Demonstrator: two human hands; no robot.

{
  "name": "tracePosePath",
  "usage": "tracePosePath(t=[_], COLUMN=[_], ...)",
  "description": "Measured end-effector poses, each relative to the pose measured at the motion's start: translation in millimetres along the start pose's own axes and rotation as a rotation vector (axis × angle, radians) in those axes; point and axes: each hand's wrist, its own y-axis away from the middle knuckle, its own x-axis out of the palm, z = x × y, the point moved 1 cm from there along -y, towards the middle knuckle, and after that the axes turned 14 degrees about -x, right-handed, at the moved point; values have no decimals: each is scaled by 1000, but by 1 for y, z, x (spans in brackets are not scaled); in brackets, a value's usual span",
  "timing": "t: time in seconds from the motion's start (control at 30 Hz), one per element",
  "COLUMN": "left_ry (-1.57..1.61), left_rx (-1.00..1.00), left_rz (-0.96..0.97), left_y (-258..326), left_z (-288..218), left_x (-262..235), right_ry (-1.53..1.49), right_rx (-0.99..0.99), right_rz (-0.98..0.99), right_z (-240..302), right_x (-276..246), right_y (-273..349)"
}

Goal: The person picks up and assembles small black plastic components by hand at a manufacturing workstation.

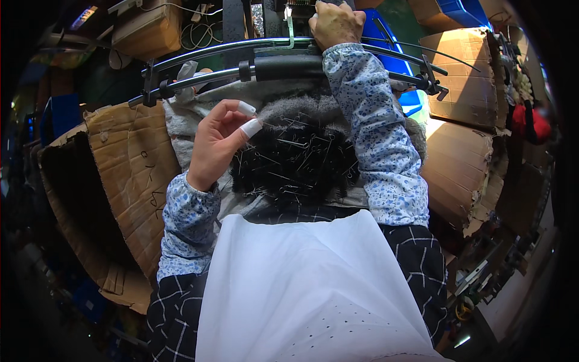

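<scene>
My left hand (pixel 214 142) is raised over my lap, thumb and forefinger wrapped in white tape and pinched together. Whatever lies between those fingertips is too small to make out. Below and to the right of it, thin metal pins (pixel 295 145), some with looped ends, lie scattered on a dark, fuzzy pad (pixel 265 175). At the far side my right hand (pixel 338 25) is closed on a part of the dark machine (pixel 235 24); its fingers hide that part. Both forearms wear blue-patterned sleeve covers.
Curved metal rails (pixel 223 75) with a black padded section (pixel 286 67) cross in front of the machine. A cardboard box (pixel 129 175) stands open at left, more cardboard boxes (pixel 455 163) at right. A blue bin (pixel 380 42) sits beyond the rails. White cloth (pixel 289 271) covers my front.
</scene>
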Motion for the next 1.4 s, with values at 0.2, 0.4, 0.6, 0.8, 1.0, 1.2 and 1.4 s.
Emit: tracePosePath(t=[0.2,0.4,0.6,0.8,1.0,1.2,1.4], left_ry=[37,-21,11,89,230,-744,-904], left_rx=[88,183,201,227,359,-227,-27], left_rz=[-64,-27,-23,-30,-98,42,158], left_y=[1,-12,-18,-25,-18,4,18], left_z=[4,-8,-6,-3,-11,37,73], left_x=[-12,-5,0,23,32,-16,-6], right_ry=[-8,-10,298,-731,-824,-447,85], right_rx=[42,-25,-4,-260,-321,-369,-199], right_rz=[38,189,224,479,486,-305,43], right_z=[-54,-98,-102,-2,60,-54,-43], right_x=[4,-12,-90,-108,-115,-34,-7], right_y=[18,-3,-10,44,70,28,5])
